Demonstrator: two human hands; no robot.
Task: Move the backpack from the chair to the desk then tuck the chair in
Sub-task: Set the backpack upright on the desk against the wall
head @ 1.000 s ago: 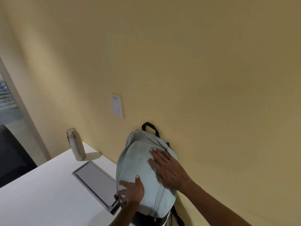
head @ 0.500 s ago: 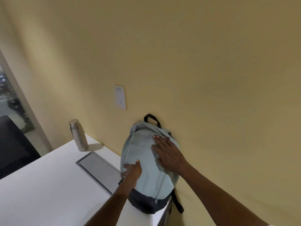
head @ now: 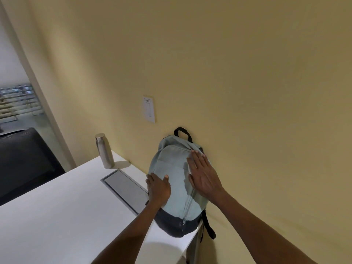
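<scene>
While the pale grey-green fabric backpack with a dark navy base (head: 171,180) stands upright on the white bench (head: 57,216), both bare hands rest against its front panel. The right hand (head: 203,176) lies flat on the upper right of the panel, fingers (head: 197,159) extended and held close together, palm pressed to the fabric; nothing is gripped. The left hand (head: 158,188) lies on the lower left edge of the panel, fingers spread slightly and curved over the side of the bag, thumb (head: 166,179) pointing up on the fabric; whether the hidden fingertips pinch the fabric cannot be told.

The backpack occupies the far right corner of the bench, its back against the yellow painted wall (head: 247,92). Its black webbing carry loop (head: 182,132) stands at the top, touching the wall. A vertical zip (head: 187,204) on the front panel is closed, so the contents are not visible. One black shoulder strap (head: 208,225) hangs over the right bench edge.

Just left of the backpack, a grey rectangular flush panel with a metal frame (head: 123,185) is set into the bench surface. A brushed-steel cylindrical bottle with a cap (head: 104,151) stands upright near the wall, apart from the bag, cap fitted. A white rectangular wall plate (head: 149,109) is mounted above. A black chair back (head: 24,159) is visible beyond the left bench edge.
</scene>
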